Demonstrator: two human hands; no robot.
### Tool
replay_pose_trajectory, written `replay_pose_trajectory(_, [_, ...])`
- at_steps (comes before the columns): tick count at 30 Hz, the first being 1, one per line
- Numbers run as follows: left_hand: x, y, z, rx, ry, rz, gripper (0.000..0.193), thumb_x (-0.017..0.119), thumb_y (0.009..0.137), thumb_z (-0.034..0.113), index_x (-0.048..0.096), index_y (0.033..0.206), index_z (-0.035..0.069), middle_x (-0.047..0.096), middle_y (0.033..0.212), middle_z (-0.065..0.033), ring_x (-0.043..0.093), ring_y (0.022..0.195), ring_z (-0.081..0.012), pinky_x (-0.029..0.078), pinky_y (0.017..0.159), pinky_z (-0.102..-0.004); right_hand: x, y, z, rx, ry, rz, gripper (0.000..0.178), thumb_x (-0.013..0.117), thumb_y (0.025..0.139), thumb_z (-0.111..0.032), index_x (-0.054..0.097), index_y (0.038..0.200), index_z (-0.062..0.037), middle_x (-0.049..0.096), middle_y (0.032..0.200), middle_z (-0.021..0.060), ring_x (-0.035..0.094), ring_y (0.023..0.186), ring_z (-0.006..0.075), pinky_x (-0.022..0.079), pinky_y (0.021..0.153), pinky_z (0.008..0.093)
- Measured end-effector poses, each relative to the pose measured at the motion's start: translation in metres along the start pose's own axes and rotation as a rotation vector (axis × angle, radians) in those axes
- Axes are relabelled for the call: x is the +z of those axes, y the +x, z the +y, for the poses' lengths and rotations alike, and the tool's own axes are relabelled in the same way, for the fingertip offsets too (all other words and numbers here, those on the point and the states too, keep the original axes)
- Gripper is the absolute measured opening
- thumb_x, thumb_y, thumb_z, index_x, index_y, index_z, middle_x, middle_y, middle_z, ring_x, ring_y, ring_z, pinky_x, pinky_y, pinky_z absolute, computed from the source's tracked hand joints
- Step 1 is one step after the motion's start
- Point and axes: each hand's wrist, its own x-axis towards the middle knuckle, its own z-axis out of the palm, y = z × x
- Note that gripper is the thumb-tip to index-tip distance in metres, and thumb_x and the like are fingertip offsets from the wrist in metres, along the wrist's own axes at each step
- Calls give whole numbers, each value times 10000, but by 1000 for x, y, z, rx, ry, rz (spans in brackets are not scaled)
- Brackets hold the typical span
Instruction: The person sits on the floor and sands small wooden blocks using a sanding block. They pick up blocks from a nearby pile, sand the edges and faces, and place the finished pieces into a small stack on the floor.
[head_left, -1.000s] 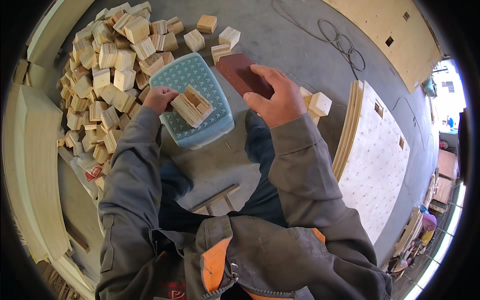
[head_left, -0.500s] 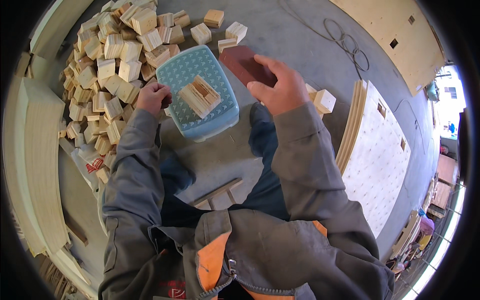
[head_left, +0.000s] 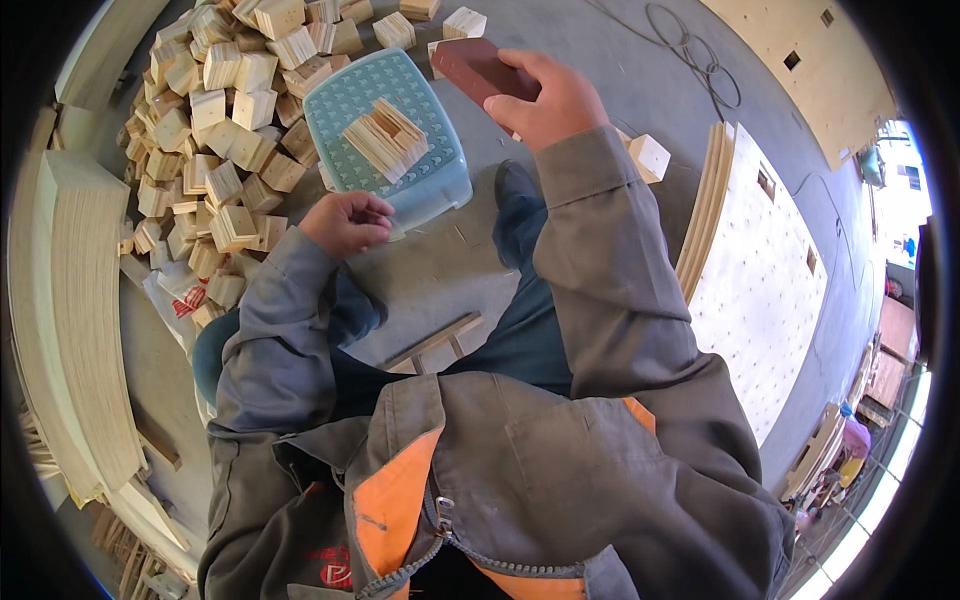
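My right hand [head_left: 552,95] grips a dark red-brown sanding block [head_left: 478,68], held up beyond a light blue plastic stool [head_left: 370,95]. A small wooden block made of glued slats [head_left: 386,137] rests tilted on the stool's top. My left hand [head_left: 346,222] is curled into a loose fist at the stool's near edge, below the wooden block and apart from it; nothing shows in its fingers. Both grey sleeves come up from the lower part of the view.
A big heap of pale wooden blocks [head_left: 220,120] lies left of and behind the stool. Stacked plywood sheets [head_left: 85,320] stand at far left. A perforated white board [head_left: 760,290] and thin panels lie on the right. A loose block [head_left: 650,155] sits near my right elbow. A cable [head_left: 690,50] coils on the floor.
My left hand came off the wooden block on the stool and drew back toward me to the stool's near edge. The right hand keeps the sanding block raised beyond the stool.
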Motion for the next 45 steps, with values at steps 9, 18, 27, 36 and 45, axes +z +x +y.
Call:
replay_pose_trajectory(9, [-32,42,-24,335,127,639,967,1020,775,326,523,1504,-67,643,1414,-183,641,1264,-257,552,1067,-389,-19,-5,7,-35,-64,28,621,823,801,-238,714,1368,-10,749,1325,213,724,1208,382,569,1056,444])
replay_pose_trajectory(18, [-6,75,-13,308,105,569,1257,1062,645,364,389,1601,-98,577,1512,-235,573,1407,-337,488,1168,-430,-25,-8,3,18,-59,1,628,805,812,-243,699,1386,-11,735,1351,210,715,1222,379,561,1064,444])
replay_pose_trajectory(27, [22,60,3,551,575,732,1009,1016,665,164,501,1523,36,602,1482,-185,626,1353,-331,548,1121,-437,-28,-10,5,-3,-78,-14,621,797,817,-229,689,1387,-7,730,1342,209,712,1216,379,559,1059,440])
replay_pose_trajectory(36, [17,62,-19,804,745,860,923,985,692,137,488,1470,103,574,1508,-165,571,1395,-400,528,1150,-466,-25,-12,4,-11,-53,-24,633,812,813,-226,685,1389,7,724,1349,221,717,1221,380,556,1067,432])
replay_pose_trajectory(45, [29,50,-30,758,783,761,941,965,731,89,468,1529,111,551,1529,-161,565,1401,-382,546,1121,-467,-24,-13,10,4,-42,-46,648,820,814,-231,682,1404,0,720,1365,217,718,1223,374,558,1069,428])
